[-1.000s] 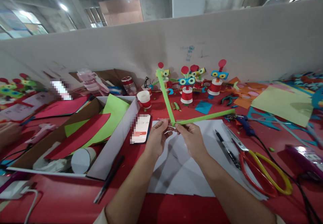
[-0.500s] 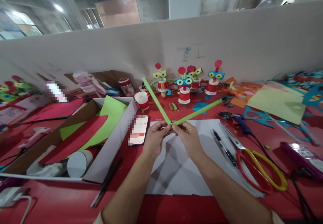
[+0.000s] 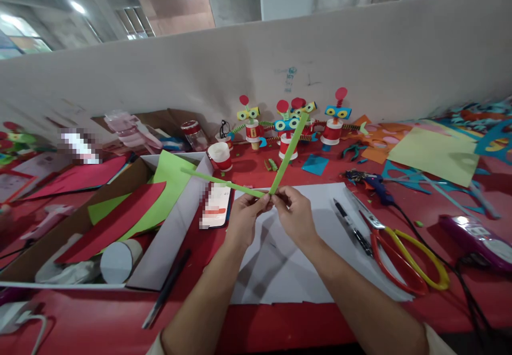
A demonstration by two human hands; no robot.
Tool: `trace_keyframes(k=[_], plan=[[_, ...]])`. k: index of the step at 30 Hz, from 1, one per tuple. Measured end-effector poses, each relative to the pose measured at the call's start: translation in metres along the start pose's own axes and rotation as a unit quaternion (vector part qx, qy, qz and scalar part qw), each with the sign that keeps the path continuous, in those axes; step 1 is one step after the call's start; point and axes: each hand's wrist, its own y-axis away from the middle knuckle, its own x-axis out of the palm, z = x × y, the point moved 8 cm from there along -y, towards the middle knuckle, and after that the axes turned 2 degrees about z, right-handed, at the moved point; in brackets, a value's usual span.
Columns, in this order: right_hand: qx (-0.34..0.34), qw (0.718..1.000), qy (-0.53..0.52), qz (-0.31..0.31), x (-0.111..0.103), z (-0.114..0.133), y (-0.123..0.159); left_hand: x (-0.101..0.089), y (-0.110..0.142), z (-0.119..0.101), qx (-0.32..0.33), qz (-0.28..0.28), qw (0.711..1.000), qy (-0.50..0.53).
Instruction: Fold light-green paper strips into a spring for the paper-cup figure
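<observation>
Two green paper strips [image 3: 288, 155] meet at their lower ends in a V, one pointing up and right, the other reaching left past the phone. My left hand [image 3: 248, 216] pinches the strips where they join. Against it, my right hand [image 3: 295, 212] is closed on the same joint, fingertips touching. Both hands hover over white paper sheets [image 3: 292, 275] on the red table. Fingers hide the exact joint. A phone [image 3: 216, 205] lies just left of my left hand. A black pen [image 3: 352, 227] and scissors with red and yellow handles [image 3: 400, 253] rest to the right.
An open box [image 3: 172, 243] holding coloured paper stands at left, beside a dark pen [image 3: 167, 288]. Behind are paper-cup robot figures [image 3: 333, 132] and a white-and-red cup [image 3: 220, 156]. A glue gun [image 3: 370, 183] and its cord lie at right, near yellow paper [image 3: 436, 155] and a purple device [image 3: 476, 243].
The strips have swung counterclockwise: the left one has dropped toward the box, and the right one has risen to point upward. Both hands keep their pinch at the joint. The view has shifted slightly.
</observation>
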Motion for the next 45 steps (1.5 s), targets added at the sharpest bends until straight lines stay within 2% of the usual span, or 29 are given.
trace_keyframes(k=[3,6,11,14,20,27,34,38,43,45], plan=[[-0.047,0.999,0.016,-0.006,0.0,0.009,0.004,-0.001,0.0,0.0,-0.008,-0.006,1.0,0.004],[-0.075,0.997,-0.011,0.015,0.005,0.015,0.008,-0.005,0.001,-0.004,0.005,-0.033,0.999,0.036],[-0.071,0.994,0.067,0.052,0.014,0.015,0.012,-0.005,0.002,-0.003,0.003,-0.041,0.994,0.098],[-0.089,0.988,0.116,0.05,0.015,0.017,0.013,-0.005,0.002,-0.002,0.006,-0.042,0.994,0.105],[-0.107,0.987,0.116,0.035,0.014,0.022,0.015,-0.004,0.002,0.002,-0.008,-0.04,0.991,0.13],[-0.045,0.998,0.012,0.048,0.014,0.016,0.012,0.001,0.004,0.004,-0.016,-0.031,0.989,0.143],[0.003,0.998,-0.038,0.046,0.011,0.008,0.006,0.005,0.004,0.004,-0.003,0.002,0.994,0.114],[0.03,0.996,-0.068,0.048,0.013,-0.001,0.005,0.005,0.003,0.004,0.006,0.0,0.995,0.104],[0.091,0.984,-0.124,0.094,0.026,-0.015,0.006,0.007,0.002,0.003,0.007,0.014,0.996,0.087],[0.121,0.976,-0.147,0.109,0.029,-0.02,0.006,0.0,0.0,-0.001,0.033,-0.009,0.998,0.046]])
